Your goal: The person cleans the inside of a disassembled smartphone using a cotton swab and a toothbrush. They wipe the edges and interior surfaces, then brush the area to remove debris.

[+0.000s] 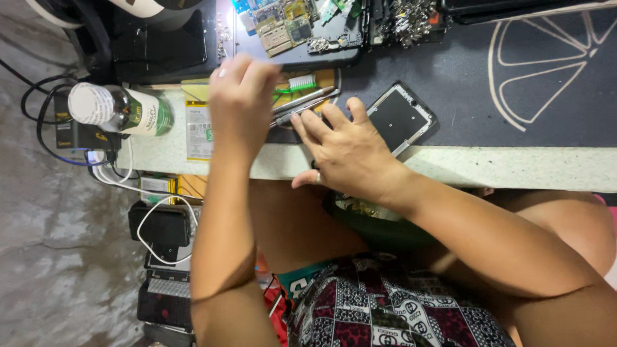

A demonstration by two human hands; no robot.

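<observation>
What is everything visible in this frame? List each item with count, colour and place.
Phone back frame: one, dark with silver edge, on mat by right hand.
Metal tools: two or so, silver, under the fingers.
Brush: one, green with white bristles, behind tools.
Bottle: one, green, white cap, lying at left.
Circuit boards: several, mixed colours, top tray.
Work mat: one, dark grey, white line pattern.
Cables: white and black, left edge.
Left hand: raised over tools.
Right hand: flat at counter edge, fingers on tools.
</observation>
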